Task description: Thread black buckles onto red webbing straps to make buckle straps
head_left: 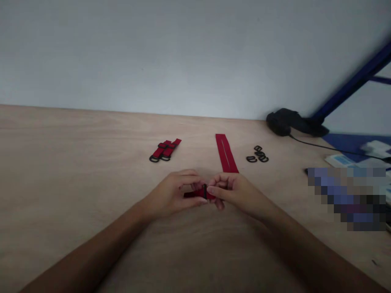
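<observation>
My left hand [175,192] and my right hand [235,192] meet at the middle of the wooden table [61,171], fingers pinched together on one red strap [201,193] with a small black ring on it. Most of that strap is hidden by my fingers. Just behind my right hand lie flat red straps [226,152], running away from me. Further left lie finished red straps with black rings [165,149]. A small heap of loose black rings [258,154] sits to the right of the flat straps.
A black device [287,121] with a cable rests at the back right by the wall. A blue metal bar [351,83] slants up there. Papers and blurred items [351,195] crowd the right edge.
</observation>
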The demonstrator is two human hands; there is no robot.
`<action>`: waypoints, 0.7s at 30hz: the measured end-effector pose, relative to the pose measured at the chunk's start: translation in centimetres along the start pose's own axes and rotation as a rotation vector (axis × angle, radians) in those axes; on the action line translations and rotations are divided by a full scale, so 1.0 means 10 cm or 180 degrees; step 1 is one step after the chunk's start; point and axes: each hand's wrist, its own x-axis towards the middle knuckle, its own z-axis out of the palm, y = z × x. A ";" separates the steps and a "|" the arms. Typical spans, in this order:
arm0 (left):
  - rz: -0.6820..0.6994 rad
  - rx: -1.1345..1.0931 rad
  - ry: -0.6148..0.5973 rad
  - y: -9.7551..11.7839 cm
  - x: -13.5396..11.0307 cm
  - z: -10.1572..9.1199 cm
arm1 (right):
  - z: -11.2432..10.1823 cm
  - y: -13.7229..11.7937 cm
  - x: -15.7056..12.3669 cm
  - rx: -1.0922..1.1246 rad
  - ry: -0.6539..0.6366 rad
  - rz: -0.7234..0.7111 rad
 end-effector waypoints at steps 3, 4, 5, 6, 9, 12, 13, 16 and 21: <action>0.0058 0.0112 0.0027 0.01 -0.01 0.00 | 0.02 0.03 0.01 0.0021 0.0224 -0.0127; 0.0065 0.0132 0.0062 0.01 -0.01 0.00 | 0.03 0.04 0.01 0.0020 0.0347 -0.0189; 0.0072 0.0144 0.0101 0.01 -0.02 0.00 | 0.05 0.04 0.01 0.0013 0.0466 -0.0240; 0.0083 0.0154 0.0128 0.00 -0.02 0.01 | 0.07 0.05 0.01 -0.0005 0.0571 -0.0277; 0.0117 0.0198 0.0132 -0.02 -0.01 0.00 | 0.14 0.06 0.00 -0.0076 0.0828 -0.0336; 0.0105 0.0206 0.0122 -0.03 0.00 0.01 | 0.19 0.06 0.00 -0.0047 0.0995 -0.0413; 0.0072 0.0179 0.0136 -0.03 0.00 0.01 | 0.21 0.05 -0.01 -0.0025 0.1052 -0.0440; -0.0067 0.0028 0.0181 -0.02 0.00 0.01 | 0.21 0.03 -0.01 0.0057 0.1101 -0.0527; -0.0292 -0.0250 0.0301 -0.01 0.00 -0.02 | 0.15 0.00 -0.05 -0.0043 0.0744 -0.0862</action>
